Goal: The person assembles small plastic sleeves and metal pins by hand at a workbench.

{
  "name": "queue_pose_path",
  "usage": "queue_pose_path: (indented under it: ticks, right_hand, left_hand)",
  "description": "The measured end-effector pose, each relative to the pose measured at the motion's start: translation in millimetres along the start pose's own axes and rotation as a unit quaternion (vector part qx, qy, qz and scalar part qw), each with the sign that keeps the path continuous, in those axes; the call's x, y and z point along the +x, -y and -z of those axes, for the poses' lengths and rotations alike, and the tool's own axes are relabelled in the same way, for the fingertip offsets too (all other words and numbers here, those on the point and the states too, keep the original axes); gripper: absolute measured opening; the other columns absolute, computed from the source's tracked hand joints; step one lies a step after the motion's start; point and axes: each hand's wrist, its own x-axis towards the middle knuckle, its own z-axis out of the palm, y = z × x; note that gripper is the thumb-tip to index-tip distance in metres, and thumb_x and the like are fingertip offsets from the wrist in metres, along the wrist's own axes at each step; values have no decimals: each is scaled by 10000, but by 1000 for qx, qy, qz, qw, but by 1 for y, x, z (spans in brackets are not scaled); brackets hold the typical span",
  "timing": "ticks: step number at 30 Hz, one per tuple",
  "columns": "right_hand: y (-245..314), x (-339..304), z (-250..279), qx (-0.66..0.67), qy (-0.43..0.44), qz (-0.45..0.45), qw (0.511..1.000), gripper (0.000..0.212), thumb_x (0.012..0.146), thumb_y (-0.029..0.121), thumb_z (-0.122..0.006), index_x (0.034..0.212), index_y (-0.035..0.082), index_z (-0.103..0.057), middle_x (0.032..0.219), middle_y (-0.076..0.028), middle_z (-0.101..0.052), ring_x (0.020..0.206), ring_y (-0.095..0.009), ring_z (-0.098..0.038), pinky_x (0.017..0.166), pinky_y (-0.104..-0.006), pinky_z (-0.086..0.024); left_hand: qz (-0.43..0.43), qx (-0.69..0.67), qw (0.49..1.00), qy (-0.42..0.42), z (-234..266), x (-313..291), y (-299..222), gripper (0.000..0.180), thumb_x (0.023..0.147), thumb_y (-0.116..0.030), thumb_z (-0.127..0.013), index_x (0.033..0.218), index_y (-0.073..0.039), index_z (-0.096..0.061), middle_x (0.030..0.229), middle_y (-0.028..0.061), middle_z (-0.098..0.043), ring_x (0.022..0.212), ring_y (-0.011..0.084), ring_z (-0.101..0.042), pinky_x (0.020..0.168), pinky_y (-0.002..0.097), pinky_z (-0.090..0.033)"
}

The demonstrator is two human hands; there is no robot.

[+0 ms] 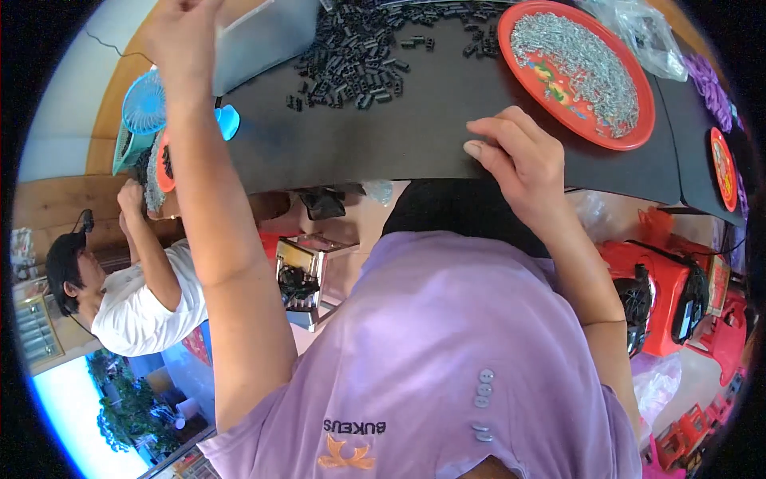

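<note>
My left hand (182, 36) reaches far forward at the upper left, beside a translucent plastic bin (267, 44). Its fingers look bent together, but the picture's top edge cuts them off, so anything in them is hidden. Above the near table edge hovers my right hand (523, 156), loosely curled. A gap shows between its thumb and forefinger, with nothing seen in it. Many small black plastic parts (351, 72) lie heaped on the dark table (367, 148) between the hands. Right of them, a red plate (645, 120) holds a pile of small silvery metal pieces (586, 60).
At the left, a co-worker in a white shirt (152, 319) sits near a blue fan (144, 102). A clear plastic bag (642, 36) and purple bundle (706, 88) lie at the far right, above a smaller red plate (723, 168). A metal-framed stool (319, 275) stands below the table.
</note>
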Motion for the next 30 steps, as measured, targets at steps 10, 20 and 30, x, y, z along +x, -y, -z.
queue_pose_path:
  ticks: [10, 20, 30]
  right_hand:
    - [-2, 0, 1, -11, 1, 24, 1000, 190, 710, 68, -735, 870, 45, -634, 769, -95, -558, 690, -275, -591, 565, -374, -484]
    - [-2, -3, -1, -46, -14, 51, 998, 229, 657, 56, -752, 848, 48, -626, 781, -95, -567, 696, -277, -593, 566, -370, -492]
    - [-4, 6, 25, -46, -29, 62, 997, 228, 650, 47, -760, 838, 61, -632, 740, -78, -571, 655, -258, -593, 570, -369, -488]
  left_hand:
    - [-223, 32, 947, 231, -88, -105, 2, 163, 761, -145, -723, 882, -51, -670, 792, 89, -579, 805, 265, -596, 715, 355, -497]
    - [-238, 79, 911, 328, -117, -109, 4, 107, 818, -148, -644, 878, -60, -641, 876, 94, -607, 921, 299, -590, 787, 413, -490]
    - [-216, -23, 915, 339, -121, -105, 5, 134, 785, -88, -667, 899, -38, -617, 860, 100, -599, 869, 292, -604, 757, 378, -477]
